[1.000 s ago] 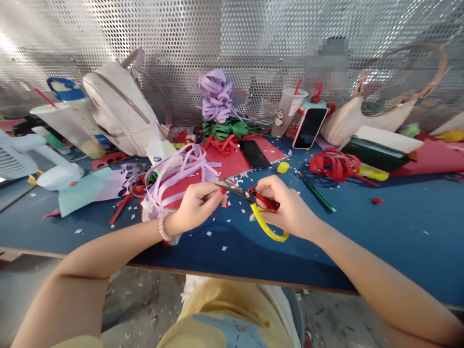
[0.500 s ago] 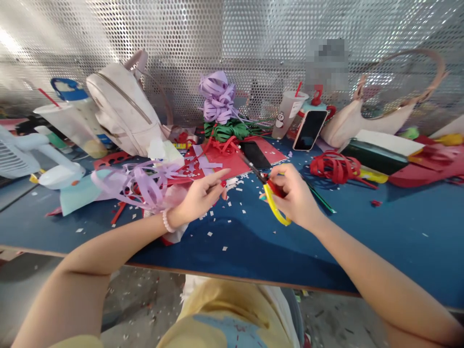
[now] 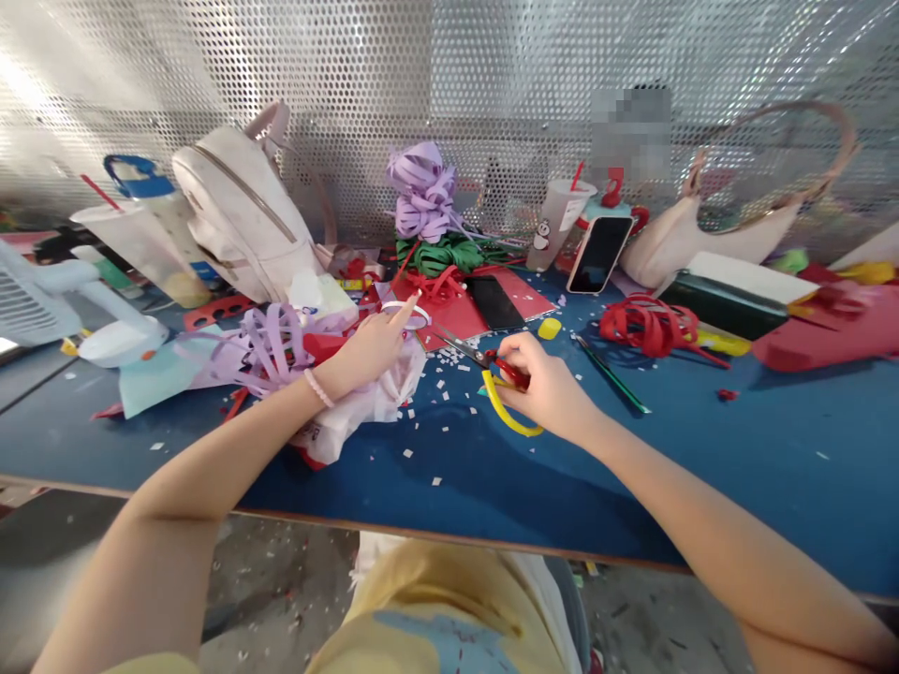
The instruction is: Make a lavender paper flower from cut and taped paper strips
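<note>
My right hand (image 3: 544, 384) is closed round the yellow and red handles of a pair of scissors (image 3: 484, 365), whose blades point left over the blue table (image 3: 702, 449). My left hand (image 3: 369, 346) reaches forward over a crumpled white plastic bag (image 3: 365, 407), its fingertips pinching a lilac paper strip loop (image 3: 407, 309) above a red sheet (image 3: 456, 318). A bundle of lilac paper strips (image 3: 271, 342) lies just left of that hand. Small paper snippets are scattered on the table between my hands.
A white backpack (image 3: 243, 220), drink cups and a small fan (image 3: 63, 314) stand at the back left. Purple, green and red ribbon piles (image 3: 428, 220), two phones (image 3: 600, 253), a cream handbag (image 3: 702, 234) and red strips (image 3: 646, 323) line the back before a perforated metal wall.
My left hand let the lilac strip bundle drop to the left, then reached forward to a strip loop by the red sheet. My right hand drew the scissors away from the left hand.
</note>
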{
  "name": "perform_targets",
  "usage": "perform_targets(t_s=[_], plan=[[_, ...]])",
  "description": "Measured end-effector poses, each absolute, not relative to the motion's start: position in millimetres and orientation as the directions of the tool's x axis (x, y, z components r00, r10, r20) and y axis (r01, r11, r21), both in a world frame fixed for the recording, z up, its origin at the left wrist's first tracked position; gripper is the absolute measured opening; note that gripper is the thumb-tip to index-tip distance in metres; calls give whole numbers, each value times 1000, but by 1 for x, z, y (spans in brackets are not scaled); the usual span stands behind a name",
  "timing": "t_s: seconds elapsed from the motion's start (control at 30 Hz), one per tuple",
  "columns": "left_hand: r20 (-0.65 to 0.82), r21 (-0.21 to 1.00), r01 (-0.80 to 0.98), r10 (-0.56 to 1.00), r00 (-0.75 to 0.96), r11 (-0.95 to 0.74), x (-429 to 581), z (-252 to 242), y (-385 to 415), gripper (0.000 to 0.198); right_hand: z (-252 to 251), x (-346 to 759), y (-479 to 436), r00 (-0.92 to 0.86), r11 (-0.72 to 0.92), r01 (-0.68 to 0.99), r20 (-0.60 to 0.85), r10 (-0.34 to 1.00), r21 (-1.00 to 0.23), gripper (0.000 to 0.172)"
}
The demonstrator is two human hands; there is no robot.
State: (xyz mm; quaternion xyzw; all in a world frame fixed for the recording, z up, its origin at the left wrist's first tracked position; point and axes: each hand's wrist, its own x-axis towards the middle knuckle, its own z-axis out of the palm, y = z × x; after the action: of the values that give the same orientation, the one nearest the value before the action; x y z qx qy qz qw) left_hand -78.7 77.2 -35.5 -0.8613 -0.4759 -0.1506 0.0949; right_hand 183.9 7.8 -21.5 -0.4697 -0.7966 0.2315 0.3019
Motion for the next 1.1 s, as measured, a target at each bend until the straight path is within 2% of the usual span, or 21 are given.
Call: perform_targets(t_s=[0.13,0.3,0.47,0.53,0.63,0.7,0.83,0.97,1.1], plan=[[416,-94,812,718,557,-576,-78,-31,73,41,-24,181,7,-381,453,744,246,891,-490,31],[425,-66,733,645,635,-678,-80,-28,73,29,-27,179,5,-385,456,812,253,887,-365,34],[473,105,649,611,634,-754,-79,-32,72,24,-25,179,2,-418,480,807,243,876,-343,35],[456,161,664,652,606,-730,-78,-34,71,31,-25,179,1,-425,487,806,244,872,-337,35],[457,281,706,738,496,-650,-76,-36,70,52,-24,178,1,-427,492,807,252,868,-328,36],[469,318,697,746,473,-642,-74,-36,70,47,-24,177,1,-426,488,814,247,870,-316,36],[550,311,622,670,499,-718,-73,-30,70,21,-21,176,1,-431,490,834,254,866,-254,35],[652,280,522,559,513,-806,-71,-24,63,21,-20,174,-1,-437,478,866,239,867,-149,34],[589,207,457,483,648,-865,-66,-26,56,18,-22,172,-3,-436,454,890,219,873,-38,37]])
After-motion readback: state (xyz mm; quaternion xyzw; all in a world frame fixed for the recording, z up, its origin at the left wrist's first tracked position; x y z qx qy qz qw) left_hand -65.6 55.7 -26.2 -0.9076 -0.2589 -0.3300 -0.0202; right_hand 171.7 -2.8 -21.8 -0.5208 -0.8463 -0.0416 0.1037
